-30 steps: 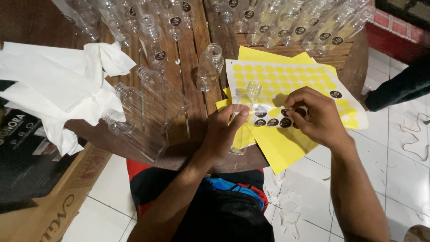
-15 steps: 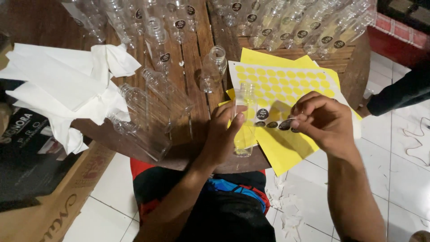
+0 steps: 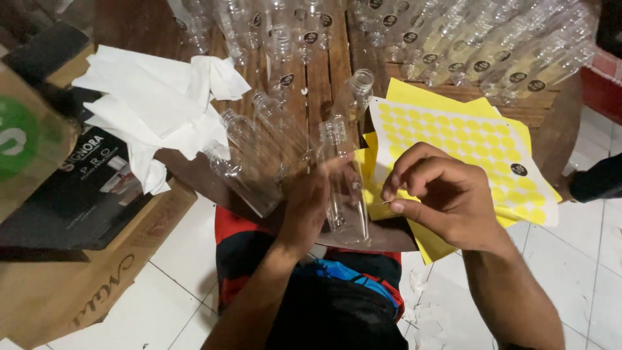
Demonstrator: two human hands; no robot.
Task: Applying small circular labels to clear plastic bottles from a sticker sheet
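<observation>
My left hand (image 3: 304,204) grips a clear plastic bottle (image 3: 343,181) lying lengthwise over the near edge of the wooden table (image 3: 321,84), neck pointing away from me. My right hand (image 3: 444,194) hovers just right of the bottle, thumb and forefinger pinched on a small round sticker that is mostly hidden by the fingers. Under and behind the right hand lies a yellow sticker sheet (image 3: 479,146) with rows of empty circles and a single dark round sticker (image 3: 518,169) left on it.
Several clear bottles with dark round stickers (image 3: 479,58) lie in rows at the back of the table; unlabelled ones (image 3: 249,165) lie left of my left hand. Crumpled white paper (image 3: 155,104) and cardboard boxes (image 3: 78,259) are at left. Another person's dark sleeve (image 3: 596,181) shows at right.
My right hand has lifted off the sticker sheet with a sticker pinched and come toward the bottle. My left hand has turned the bottle and drawn it nearer.
</observation>
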